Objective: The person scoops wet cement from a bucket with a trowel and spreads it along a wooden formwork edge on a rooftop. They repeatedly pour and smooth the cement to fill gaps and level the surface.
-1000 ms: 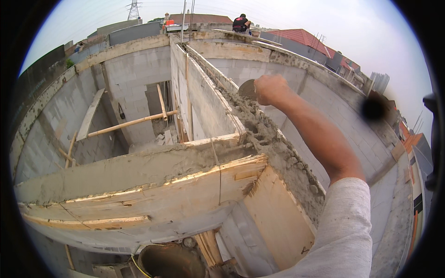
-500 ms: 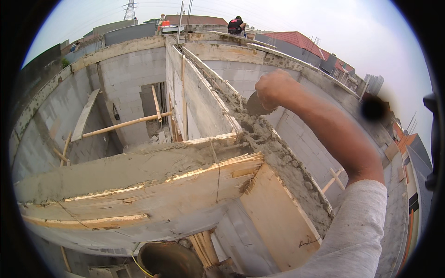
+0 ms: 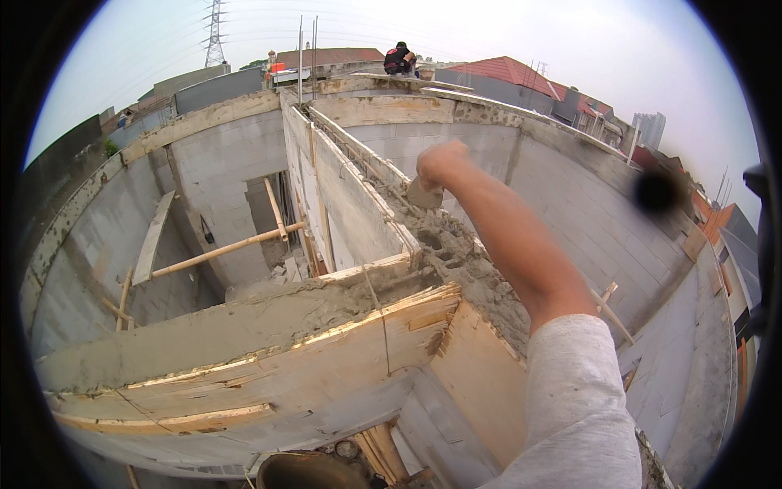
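My right hand (image 3: 444, 163) reaches far forward, its fingers closed around a trowel whose grip is hidden. The trowel's grey blade (image 3: 423, 196) points down at the wet concrete (image 3: 456, 253) filling the narrow form along the wall top. Around the blade the concrete is rough, lumpy and pitted. Plywood form boards (image 3: 350, 183) line the left side of that strip. A second, smoother concrete-filled form (image 3: 187, 330) joins it from the left. At the bottom edge shows part of a dark round bucket (image 3: 305, 473). My left hand is not visible.
Deep block-walled rooms lie on both sides of the forms. Bamboo poles (image 3: 224, 248) and a leaning plank (image 3: 155, 236) cross the left room. Splintered boards (image 3: 269, 338) and tie wire edge the near form. Another person (image 3: 399, 59) crouches on the far wall top.
My right hand and the trowel have moved farther forward along the concrete strip. The view has shifted, and the bucket now sits lower at the bottom edge.
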Demonstrator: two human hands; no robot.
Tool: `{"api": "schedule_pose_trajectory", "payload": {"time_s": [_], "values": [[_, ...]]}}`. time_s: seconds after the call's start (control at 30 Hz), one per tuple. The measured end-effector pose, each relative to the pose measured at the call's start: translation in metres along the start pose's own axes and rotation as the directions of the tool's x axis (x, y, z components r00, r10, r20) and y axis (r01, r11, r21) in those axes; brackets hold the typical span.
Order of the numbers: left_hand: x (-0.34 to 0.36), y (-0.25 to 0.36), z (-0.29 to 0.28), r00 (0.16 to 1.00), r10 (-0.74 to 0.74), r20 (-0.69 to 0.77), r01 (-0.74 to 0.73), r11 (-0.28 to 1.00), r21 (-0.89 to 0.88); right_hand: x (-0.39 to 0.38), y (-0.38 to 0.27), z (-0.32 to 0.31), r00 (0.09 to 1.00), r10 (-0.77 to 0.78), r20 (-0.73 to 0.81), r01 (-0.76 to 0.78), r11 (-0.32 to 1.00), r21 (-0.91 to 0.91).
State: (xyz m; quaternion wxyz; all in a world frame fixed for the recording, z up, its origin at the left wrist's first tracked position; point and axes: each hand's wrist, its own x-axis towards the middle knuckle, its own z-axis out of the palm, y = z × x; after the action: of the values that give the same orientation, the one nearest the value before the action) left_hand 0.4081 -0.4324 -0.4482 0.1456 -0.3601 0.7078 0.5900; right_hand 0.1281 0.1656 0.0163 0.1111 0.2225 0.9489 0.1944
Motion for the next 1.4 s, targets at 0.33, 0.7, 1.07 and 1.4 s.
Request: {"api": "schedule_pose_trajectory", "payload": {"time_s": [0.33,0.7,1.07,1.4], "values": [[0.006,-0.006,-0.001,0.992,0.076,-0.105,-0.057,0.984,0.168,-0.032,0.024,-0.032,0.980,0.031,-0.197,-0.022,0.999,0.048],[0.029,-0.033,0.006,0.998,0.028,-0.060,-0.022,0.994,0.108,-0.018,-0.004,-0.027,0.998,-0.054,-0.039,0.054,0.999,0.007],[0.008,-0.030,0.015,0.995,0.053,-0.084,-0.041,0.990,0.135,-0.019,0.006,-0.014,0.971,0.029,-0.237,-0.018,0.999,0.048],[0.002,-0.047,0.015,0.995,0.048,-0.086,-0.041,0.995,0.086,-0.029,-0.005,-0.053,0.994,-0.108,-0.023,0.105,0.987,-0.123]]}}
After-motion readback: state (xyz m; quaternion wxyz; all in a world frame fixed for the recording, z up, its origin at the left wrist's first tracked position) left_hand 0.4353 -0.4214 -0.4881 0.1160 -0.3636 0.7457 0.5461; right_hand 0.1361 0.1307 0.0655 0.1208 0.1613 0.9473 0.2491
